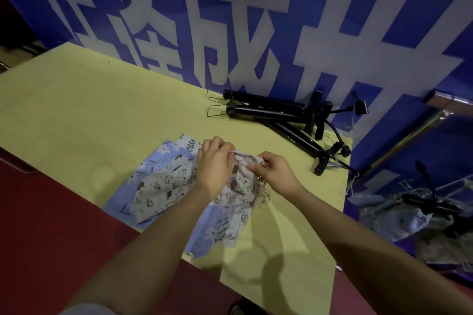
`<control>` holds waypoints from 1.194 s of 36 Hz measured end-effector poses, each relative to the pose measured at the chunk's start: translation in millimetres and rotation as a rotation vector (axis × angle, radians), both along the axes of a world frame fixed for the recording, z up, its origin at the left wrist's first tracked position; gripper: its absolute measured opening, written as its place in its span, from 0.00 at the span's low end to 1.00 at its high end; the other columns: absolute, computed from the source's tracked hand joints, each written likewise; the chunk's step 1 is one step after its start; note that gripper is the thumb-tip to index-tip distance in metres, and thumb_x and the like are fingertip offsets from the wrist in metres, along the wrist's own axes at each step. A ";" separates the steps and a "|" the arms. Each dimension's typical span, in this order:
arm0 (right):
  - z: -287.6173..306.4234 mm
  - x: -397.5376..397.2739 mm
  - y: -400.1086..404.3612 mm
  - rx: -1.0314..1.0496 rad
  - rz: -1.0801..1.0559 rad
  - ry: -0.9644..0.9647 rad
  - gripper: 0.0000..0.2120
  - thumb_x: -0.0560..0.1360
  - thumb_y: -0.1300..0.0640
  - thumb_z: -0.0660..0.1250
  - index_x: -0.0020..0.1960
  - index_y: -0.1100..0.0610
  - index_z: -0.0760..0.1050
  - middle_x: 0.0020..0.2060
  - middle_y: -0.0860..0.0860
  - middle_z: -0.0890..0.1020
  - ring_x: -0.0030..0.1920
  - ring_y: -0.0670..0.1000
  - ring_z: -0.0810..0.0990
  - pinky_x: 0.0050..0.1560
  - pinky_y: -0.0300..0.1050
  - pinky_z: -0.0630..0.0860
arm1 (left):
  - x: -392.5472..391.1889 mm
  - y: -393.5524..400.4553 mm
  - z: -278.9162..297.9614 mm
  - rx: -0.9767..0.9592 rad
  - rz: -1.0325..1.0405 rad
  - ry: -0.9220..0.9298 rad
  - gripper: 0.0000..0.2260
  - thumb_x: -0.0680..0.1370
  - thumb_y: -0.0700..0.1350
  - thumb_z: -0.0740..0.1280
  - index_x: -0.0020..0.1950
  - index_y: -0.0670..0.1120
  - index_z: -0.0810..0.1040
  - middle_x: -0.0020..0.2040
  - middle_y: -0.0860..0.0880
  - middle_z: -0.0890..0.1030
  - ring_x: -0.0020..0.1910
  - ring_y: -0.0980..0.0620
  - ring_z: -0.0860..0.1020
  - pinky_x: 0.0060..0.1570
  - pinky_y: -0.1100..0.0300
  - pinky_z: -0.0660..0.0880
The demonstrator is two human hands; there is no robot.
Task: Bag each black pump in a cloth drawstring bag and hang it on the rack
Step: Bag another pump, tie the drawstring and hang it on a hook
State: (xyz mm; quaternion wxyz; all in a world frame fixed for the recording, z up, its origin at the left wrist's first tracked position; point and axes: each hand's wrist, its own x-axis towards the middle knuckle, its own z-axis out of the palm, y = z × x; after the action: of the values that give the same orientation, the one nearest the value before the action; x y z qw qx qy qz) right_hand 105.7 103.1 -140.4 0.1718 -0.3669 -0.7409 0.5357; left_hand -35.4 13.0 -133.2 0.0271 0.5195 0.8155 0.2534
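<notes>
A pale cloth drawstring bag [238,202] with small animal prints is lifted off the yellow table [102,115]. My left hand [215,161] and my right hand [273,171] both pinch its top edge, close together. Under it lies a stack of other cloth bags [153,186], blue floral and animal print. Three black pumps [276,112] lie in a heap at the table's far right, beyond my hands. At the lower right, bagged pumps [414,215] hang on the rack [399,146].
A blue wall banner [256,20] with large white characters stands right behind the table. The red floor [51,225] shows at the left and below the table's near edge. The rack's metal bar runs diagonally at the right.
</notes>
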 end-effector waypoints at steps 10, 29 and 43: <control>0.9 -6.9 11.3 -0.167 -0.164 0.108 0.06 0.74 0.65 0.69 0.39 0.61 0.74 0.29 0.53 0.76 0.24 0.41 0.74 0.28 0.34 0.71 | 20.2 2.2 -2.9 -0.255 -0.201 0.014 0.13 0.76 0.56 0.61 0.52 0.48 0.73 0.51 0.53 0.76 0.55 0.51 0.68 0.58 0.54 0.60; 1.8 6.8 18.1 -0.048 -0.202 0.024 0.12 0.75 0.57 0.69 0.45 0.67 0.75 0.33 0.55 0.75 0.33 0.50 0.71 0.35 0.44 0.68 | 29.3 10.5 7.5 -0.153 -0.143 0.017 0.12 0.81 0.51 0.59 0.55 0.44 0.76 0.46 0.48 0.82 0.44 0.50 0.79 0.53 0.58 0.71; -9.4 7.2 35.2 0.129 -0.214 -0.119 0.06 0.75 0.66 0.63 0.46 0.60 0.78 0.40 0.54 0.80 0.41 0.52 0.76 0.39 0.43 0.70 | 7.2 17.7 23.9 -0.419 -0.345 0.464 0.24 0.72 0.30 0.62 0.67 0.45 0.67 0.63 0.46 0.69 0.56 0.45 0.73 0.54 0.55 0.68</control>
State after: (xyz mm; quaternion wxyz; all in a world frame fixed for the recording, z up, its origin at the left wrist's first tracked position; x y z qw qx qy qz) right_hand 112.9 138.3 -149.8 0.2071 -0.4631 -0.7394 0.4427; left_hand -28.2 30.8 -109.2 -0.0106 0.6763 0.7346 -0.0523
